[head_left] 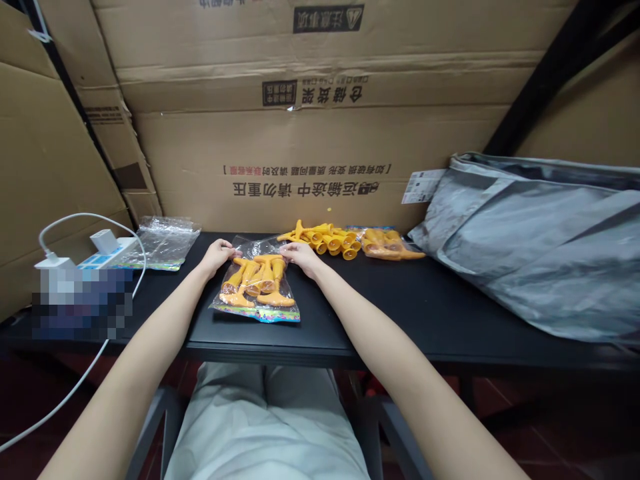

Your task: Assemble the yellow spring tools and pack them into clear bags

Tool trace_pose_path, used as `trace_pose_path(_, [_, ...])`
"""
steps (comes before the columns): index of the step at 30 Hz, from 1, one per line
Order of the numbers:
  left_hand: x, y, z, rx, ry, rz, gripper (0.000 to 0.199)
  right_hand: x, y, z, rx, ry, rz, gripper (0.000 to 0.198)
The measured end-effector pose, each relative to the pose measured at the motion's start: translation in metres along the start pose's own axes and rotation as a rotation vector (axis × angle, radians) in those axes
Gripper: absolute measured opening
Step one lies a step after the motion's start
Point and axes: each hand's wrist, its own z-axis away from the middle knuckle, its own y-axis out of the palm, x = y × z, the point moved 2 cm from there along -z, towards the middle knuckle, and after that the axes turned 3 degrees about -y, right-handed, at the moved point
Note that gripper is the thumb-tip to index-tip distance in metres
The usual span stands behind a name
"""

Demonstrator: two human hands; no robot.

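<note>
A clear plastic bag with a colourful strip along its near edge lies on the black table in front of me. Inside it are several orange-yellow plastic pieces, some cone-shaped and some with a T-shaped end. My left hand pinches the bag's far left corner. At the far right corner, my right hand has its fingers closed on the same bag. Just beyond my right hand sits a pile of loose yellow plastic pieces, hollow ends facing me.
Right of the pile lies another filled bag. A stack of flat clear bags is at the left, beside a white power strip with a looping white cable. A large grey fabric bag stands at the right. Cardboard walls the back.
</note>
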Motion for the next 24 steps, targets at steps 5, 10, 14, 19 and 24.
trace_pose_path(5, [0.001, -0.006, -0.004, 0.011, 0.013, -0.051, 0.029, 0.002, -0.001, 0.002, -0.035, 0.0, 0.013, 0.012])
trace_pose_path(10, [-0.001, -0.011, -0.008, 0.07, 0.006, -0.043, 0.026, 0.005, -0.003, 0.004, -0.02, -0.005, -0.026, 0.013])
trace_pose_path(14, [-0.001, -0.014, -0.007, 0.116, 0.019, -0.045, 0.03, 0.005, -0.006, 0.004, 0.036, -0.033, -0.04, 0.011])
trace_pose_path(19, [-0.001, -0.015, -0.006, 0.142, 0.067, -0.101, 0.033, 0.005, -0.009, 0.004, 0.094, -0.039, -0.004, 0.01])
trace_pose_path(24, [-0.001, -0.014, -0.008, 0.104, 0.119, -0.225, 0.017, 0.006, -0.005, 0.002, 0.115, -0.129, 0.208, 0.013])
